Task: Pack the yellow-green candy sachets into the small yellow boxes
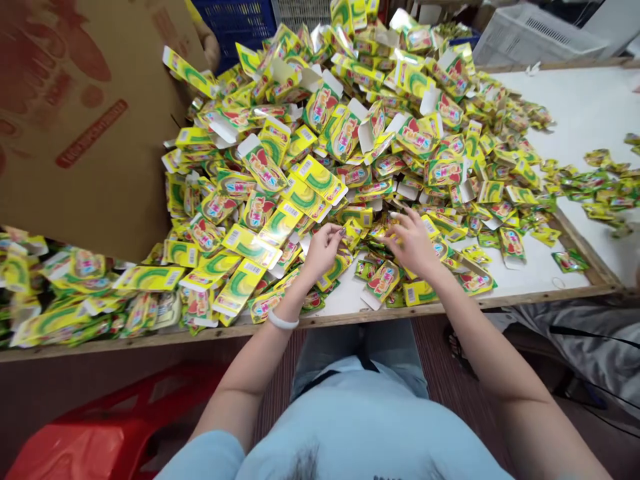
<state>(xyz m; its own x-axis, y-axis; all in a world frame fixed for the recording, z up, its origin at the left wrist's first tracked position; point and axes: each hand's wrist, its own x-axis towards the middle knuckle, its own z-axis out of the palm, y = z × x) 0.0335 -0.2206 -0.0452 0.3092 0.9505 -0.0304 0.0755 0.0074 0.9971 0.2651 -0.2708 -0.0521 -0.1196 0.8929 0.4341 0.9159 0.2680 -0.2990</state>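
A large heap of yellow-green printed cartons [340,140] and small sachets covers the white table [580,113]. My left hand [324,248], with a white band on its wrist, is curled with fingertips pinched on a small yellow sachet [350,235] at the near edge of the heap. Just to its right, my right hand [413,243] rests palm down on the sachets with fingers bent over them; what it grips is hidden.
A big brown cardboard box [85,127] tilts over the table's left side, another person's hand [210,48] at its top edge. A red plastic stool [115,427] sits at lower left. A wooden rim [580,247] divides the table; loose sachets [600,187] lie at right. Crates stand behind.
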